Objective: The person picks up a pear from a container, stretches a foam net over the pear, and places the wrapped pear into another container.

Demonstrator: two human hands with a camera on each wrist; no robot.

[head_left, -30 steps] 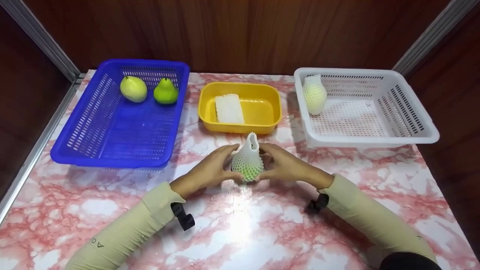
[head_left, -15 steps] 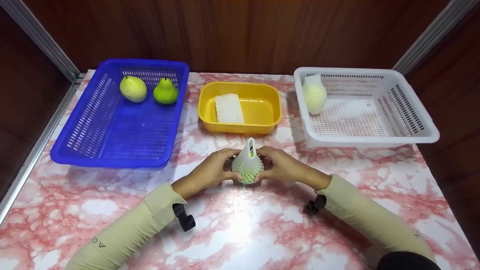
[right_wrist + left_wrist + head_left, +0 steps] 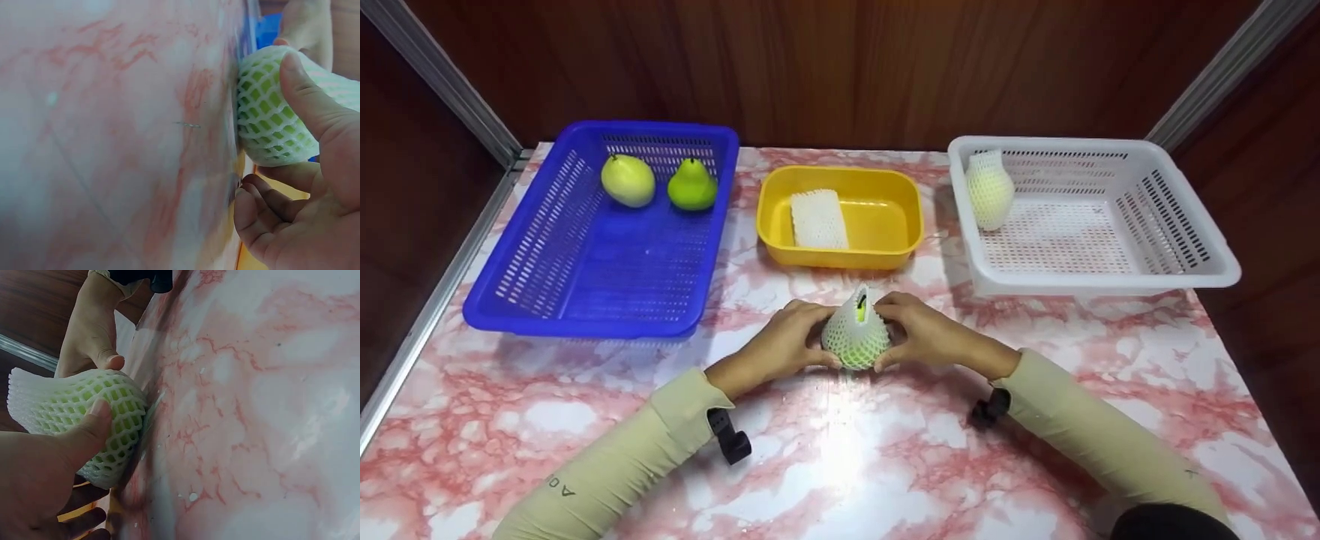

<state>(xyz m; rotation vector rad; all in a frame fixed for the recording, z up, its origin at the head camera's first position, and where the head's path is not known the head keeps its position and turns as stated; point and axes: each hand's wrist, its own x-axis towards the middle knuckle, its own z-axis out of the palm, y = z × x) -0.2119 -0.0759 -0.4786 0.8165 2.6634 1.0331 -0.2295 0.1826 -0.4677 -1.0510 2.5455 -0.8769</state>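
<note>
A green pear in a white foam net (image 3: 856, 341) stands upright on the marbled table, its dark stem showing through the net's open top. My left hand (image 3: 787, 341) holds it from the left. In the left wrist view, that thumb (image 3: 93, 422) lies on the mesh, while some fingers are hidden behind it. From the other side my right hand (image 3: 926, 337) holds the same netted pear; its thumb (image 3: 301, 79) presses the mesh in the right wrist view, with the other fingers curled below and behind.
A blue basket (image 3: 484, 311) at left holds a yellowish pear (image 3: 628, 181) and a green pear (image 3: 692, 185). Behind my hands, a yellow tub (image 3: 885, 259) contains a flat white foam net (image 3: 819, 219). At right, a white basket (image 3: 1110, 281) holds a netted pear (image 3: 990, 191).
The foam net has come lower over the pear, and the stem now shows in its opening. Both hands have shifted slightly toward me with it.
</note>
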